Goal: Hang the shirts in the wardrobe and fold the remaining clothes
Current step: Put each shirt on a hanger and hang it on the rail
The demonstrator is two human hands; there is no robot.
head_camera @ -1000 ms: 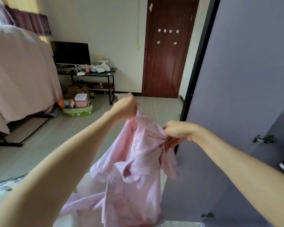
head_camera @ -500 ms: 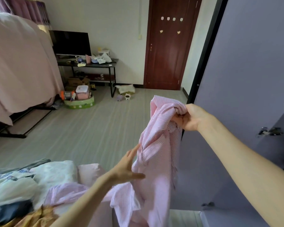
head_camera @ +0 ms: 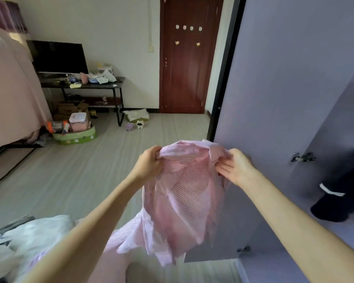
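1. The pink-and-white striped shirt (head_camera: 182, 193) hangs in the air in front of the person, held at its top edge by both hands, just left of the lilac wardrobe door (head_camera: 284, 99). The cloth is thin and finely striped, creased into soft folds, and its hem trails down to the heap of clothes (head_camera: 35, 233) at the lower left.
2. The left hand (head_camera: 149, 163) has its fingers curled tight round a bunched corner of the shirt's top edge.
3. The right hand (head_camera: 236, 167) pinches the other side of the top edge near the collar with the thumb, while the other fingers lie fairly straight under the fabric.
4. The heap shows pale, fluffy-looking white fabric and a grey piece; it is blurred and no garment can be told apart.
5. A dark navy garment (head_camera: 331, 203) with a white band hangs inside the open wardrobe at the right edge; a metal hinge (head_camera: 302, 157) sits on the matte door panel.
6. Across the striped grey floor (head_camera: 74, 174) stand a glossy dark red wooden door (head_camera: 187, 64) with small hooks, a black metal-framed table (head_camera: 84, 85) carrying a flat black television (head_camera: 58, 57), and a round green box (head_camera: 76, 136).
7. No writing or label can be read anywhere.
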